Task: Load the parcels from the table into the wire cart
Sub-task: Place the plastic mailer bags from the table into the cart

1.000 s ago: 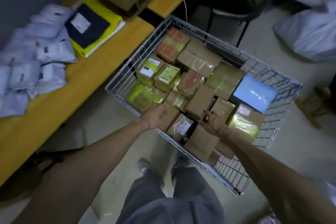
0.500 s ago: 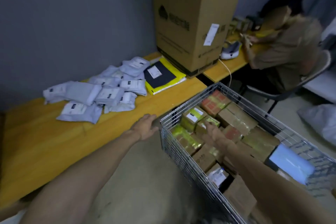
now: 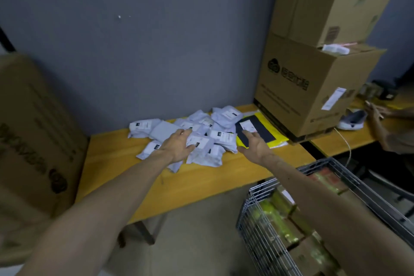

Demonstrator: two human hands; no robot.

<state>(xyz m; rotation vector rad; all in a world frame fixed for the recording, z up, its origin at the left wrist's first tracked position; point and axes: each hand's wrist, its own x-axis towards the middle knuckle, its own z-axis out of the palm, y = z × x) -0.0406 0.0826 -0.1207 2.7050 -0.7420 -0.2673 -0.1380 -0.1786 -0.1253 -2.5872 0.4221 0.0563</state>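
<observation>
A heap of several white poly-bag parcels (image 3: pixel 201 132) with printed labels lies on the yellow wooden table (image 3: pixel 201 177) against the grey wall. My left hand (image 3: pixel 179 148) reaches over the front of the heap with fingers spread, touching a labelled bag. My right hand (image 3: pixel 254 147) hovers open over the near corner of a flat black parcel (image 3: pixel 257 132) that lies on a yellow envelope (image 3: pixel 275 139). The wire cart (image 3: pixel 264 226) stands at the lower right, packed with cardboard and yellow-taped boxes.
Two large cardboard boxes (image 3: pixel 313 87) are stacked on the table's right end. Another big carton (image 3: pixel 33 141) stands at the left. A person's hand (image 3: pixel 378 112) and a white device (image 3: pixel 351 120) with a cord are at the far right.
Both hands left the cart and moved up to the table. The view swung from the cart up to the parcel heap, and my hands now reach over the bags.
</observation>
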